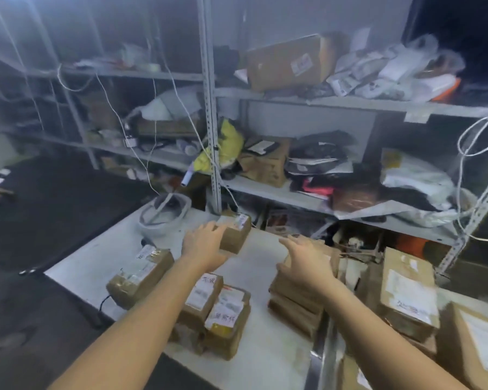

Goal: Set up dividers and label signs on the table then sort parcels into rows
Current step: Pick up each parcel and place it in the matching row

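Observation:
Brown cardboard parcels with white labels lie on a white table (265,257). My left hand (203,243) rests with straight fingers on the near side of a small parcel (237,229) at the table's far edge. My right hand (304,260) lies open on top of a stack of flat brown parcels (296,302) at the table's right. One long parcel (141,274) sits at the left edge. A group of labelled parcels (217,311) stands between my forearms.
Metal shelving (212,108) packed with boxes and bags rises behind the table. A grey helmet-like object (164,215) sits at the table's far left corner. More labelled boxes (409,294) stand on a surface to the right. Dark floor lies left.

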